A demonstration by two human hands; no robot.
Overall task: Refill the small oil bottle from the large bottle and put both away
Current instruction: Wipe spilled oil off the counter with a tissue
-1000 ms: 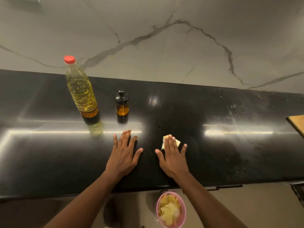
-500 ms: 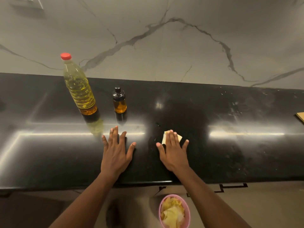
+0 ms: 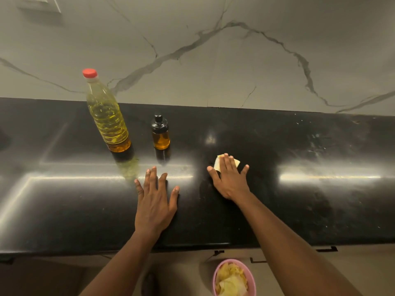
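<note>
A tall clear plastic oil bottle with a red cap [image 3: 108, 116] stands upright just left of the small amber glass bottle with a black pump top [image 3: 160, 134]. Nearer than the small bottle, the left hand [image 3: 154, 202] lies flat, fingers spread, holding nothing. To its right, the right hand [image 3: 229, 180] presses straight fingers on a folded pale-yellow cloth [image 3: 218, 163].

Glossy black counter [image 3: 299, 210] against a veined marble wall [image 3: 213, 71] — a pink bowl [image 3: 214, 276] of yellowish scraps below.

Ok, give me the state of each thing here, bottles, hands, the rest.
Large bottle: upright, red cap on, mostly full.
Small bottle: upright, black cap on, not empty.
Left hand: flat on counter, holding nothing.
Right hand: fingers pressing the pale folded piece.
Pink bowl: holds yellowish scraps.
</note>
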